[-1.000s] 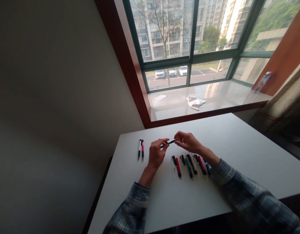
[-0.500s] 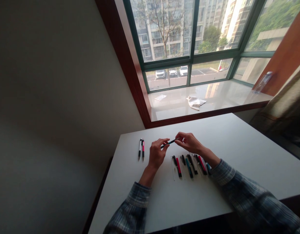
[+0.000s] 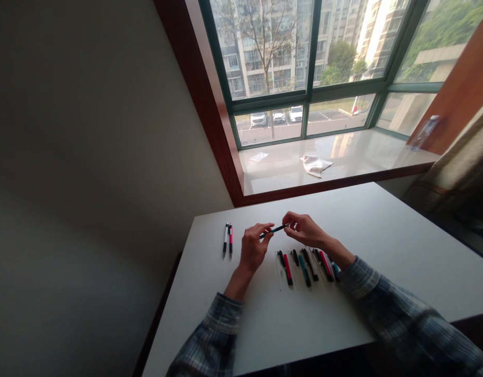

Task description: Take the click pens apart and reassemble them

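Note:
Between my hands, above the white table (image 3: 260, 324), a teal and black pen (image 3: 278, 229) is held slanting up to the right. My left hand (image 3: 254, 245) is closed around its lower left part. The fingertips of my right hand (image 3: 302, 228) pinch its right end, and the tip is partly hidden by them. Below my hands lies a row of pen parts: a red barrel (image 3: 288, 269), a teal barrel (image 3: 304, 270), several black pieces and thin clear refills. My right wrist hangs over the row's right end.
Left of my hands, a white and black pen (image 3: 225, 241) and a red and black pen (image 3: 231, 241) lie side by side. A white cloth (image 3: 316, 165) and a clear bottle (image 3: 423, 133) are on the windowsill (image 3: 272, 180) beyond the table.
My right fingers have shifted slightly at the pen's right end, and a little more of the dark barrel shows between my hands. The other things have not moved.

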`<state>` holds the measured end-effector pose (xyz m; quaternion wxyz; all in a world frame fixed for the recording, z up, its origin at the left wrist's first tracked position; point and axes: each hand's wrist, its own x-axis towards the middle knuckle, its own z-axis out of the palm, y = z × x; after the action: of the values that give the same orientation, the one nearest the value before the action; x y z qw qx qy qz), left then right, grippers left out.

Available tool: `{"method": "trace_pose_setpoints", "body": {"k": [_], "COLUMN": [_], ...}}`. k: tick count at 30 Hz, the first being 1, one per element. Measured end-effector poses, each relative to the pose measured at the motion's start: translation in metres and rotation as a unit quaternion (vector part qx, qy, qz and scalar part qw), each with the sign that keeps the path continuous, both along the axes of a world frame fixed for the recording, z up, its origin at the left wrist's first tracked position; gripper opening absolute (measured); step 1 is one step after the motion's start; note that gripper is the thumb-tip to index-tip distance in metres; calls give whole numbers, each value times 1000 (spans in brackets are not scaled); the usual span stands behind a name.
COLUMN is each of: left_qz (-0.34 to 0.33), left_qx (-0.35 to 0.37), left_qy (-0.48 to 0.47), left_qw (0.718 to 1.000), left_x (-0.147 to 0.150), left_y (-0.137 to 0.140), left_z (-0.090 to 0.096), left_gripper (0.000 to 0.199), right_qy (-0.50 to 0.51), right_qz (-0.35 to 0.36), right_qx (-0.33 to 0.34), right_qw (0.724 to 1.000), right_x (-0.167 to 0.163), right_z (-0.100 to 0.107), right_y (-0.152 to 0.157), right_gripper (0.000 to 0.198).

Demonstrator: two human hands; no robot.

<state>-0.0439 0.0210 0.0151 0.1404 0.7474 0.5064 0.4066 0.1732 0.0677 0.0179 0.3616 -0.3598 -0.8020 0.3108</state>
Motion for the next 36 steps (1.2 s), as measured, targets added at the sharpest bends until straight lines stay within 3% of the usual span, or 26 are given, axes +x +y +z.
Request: {"method": "trace_pose_setpoints", "body": {"k": [11,15,21,26,31,36], "left_qz": [0,-4,-9,-14,-8,-43], "left_qx": [5,6,7,11,6,-13], "left_qy": [4,0,4,13,-6,-41], "left_qw": [1000,1000,1000,1000,1000,998], "left_x": [1,1,1,-1,-6,-8], "left_y": [-1,-1,-1,0,2,2], "left_z": [0,1,1,0,-1,-2], "left_gripper": [29,26,25,22,22,24], "right_qy": [-2,-27,9,-20,70,109], "right_qz": [-9,-23,-8,-35,32,155], "right_qx": [11,18,11,18,-61,-166], "right_qw": [1000,999,1000,999,995,968], "right_x": [0,0,1,0,1,11], "right_z": [0,0,0,-4,-1,11], "right_y": [1,1,1,3,3,6], "right_gripper": [18,35,21,35,30,36]}}
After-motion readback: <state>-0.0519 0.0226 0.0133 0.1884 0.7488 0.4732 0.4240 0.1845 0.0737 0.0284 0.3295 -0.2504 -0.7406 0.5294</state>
